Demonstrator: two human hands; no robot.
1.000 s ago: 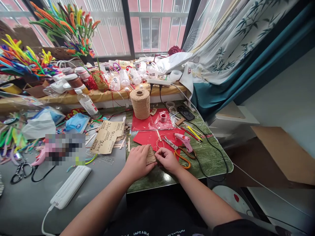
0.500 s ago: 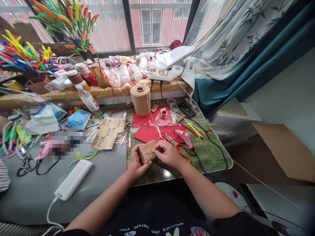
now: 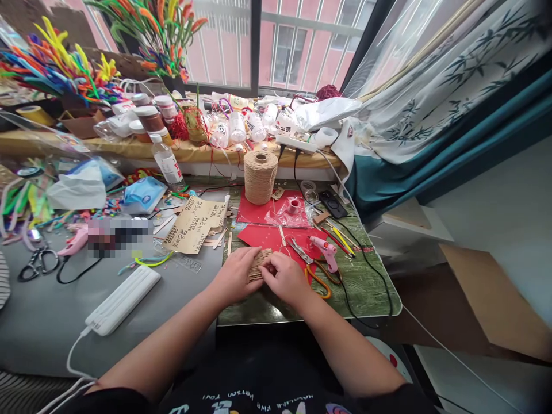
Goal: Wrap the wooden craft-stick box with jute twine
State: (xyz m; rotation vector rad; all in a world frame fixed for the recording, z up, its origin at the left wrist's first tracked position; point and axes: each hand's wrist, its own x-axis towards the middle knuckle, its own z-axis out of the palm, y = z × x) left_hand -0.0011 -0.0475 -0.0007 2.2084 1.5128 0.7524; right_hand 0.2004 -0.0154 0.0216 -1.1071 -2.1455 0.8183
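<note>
Low over the front edge of the green tabletop, a small brown piece covered in rows of twine (image 3: 259, 264) lies between my hands. My left hand (image 3: 236, 275) wraps it from the left, with the fingers across its far side and the thumb along the near edge. At its right edge, my right hand (image 3: 288, 280) pinches thumb and fingers together against the surface; whatever is between the fingertips is hidden. Beyond the hands stands a large twine spool (image 3: 261, 179) on a red packet. Orange-handled scissors (image 3: 319, 283) and a pink glue gun (image 3: 324, 248) lie right of my right hand.
Sandpaper sheets (image 3: 196, 224) and wooden sticks lie to the left. A white power strip (image 3: 125, 299) rests on the grey surface. Cables run along the right table edge near a black phone (image 3: 333, 203). Bottles and pipe cleaners (image 3: 159, 34) crowd the sill.
My left hand has turned over the twine-covered piece and now hides more of it. The piece appears flatter and lower. My right hand stays pinched at its right side. The view has shifted slightly.
</note>
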